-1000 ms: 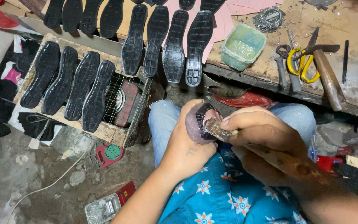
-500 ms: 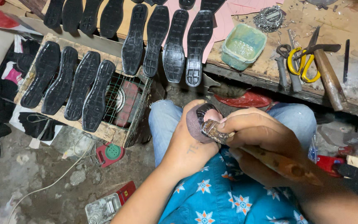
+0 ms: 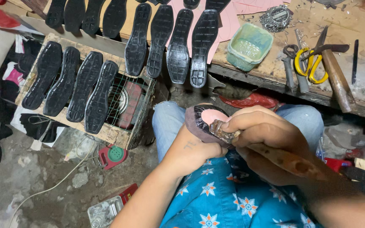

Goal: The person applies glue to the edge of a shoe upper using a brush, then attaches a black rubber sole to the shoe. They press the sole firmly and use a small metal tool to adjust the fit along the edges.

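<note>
Shoe part [image 3: 205,120], dark with a pink patch on its face, sits over the person's knees, just below the counter [image 3: 275,46] edge, and everything else is placed from that counter.

Going by size: the counter is a worn wooden top running across the upper right. A wooden crate [image 3: 119,135] with a wire grid stands below and left of the counter, on the floor, and carries four black soles [image 3: 70,86] laid side by side. Four more soles [image 3: 178,44] lie on the counter's left part, their heels hanging over its front edge.

The left hand [image 3: 191,150] comes up from below the counter edge and is cupped closed under the shoe part, holding it from beneath. The right hand [image 3: 267,135], just right of it, is curled tight around a brush [image 3: 271,152] with a stained wooden handle; the brush tip touches the shoe part at the pink patch.

On the counter, near the middle, a pale green tub [image 3: 250,45] stands near the front edge. Right of the tub lie a hammer [image 3: 336,76], yellow-handled scissors [image 3: 311,63] and pliers [image 3: 290,63], close together. On the floor below the crate lies a small red and green spool [image 3: 114,155].
</note>
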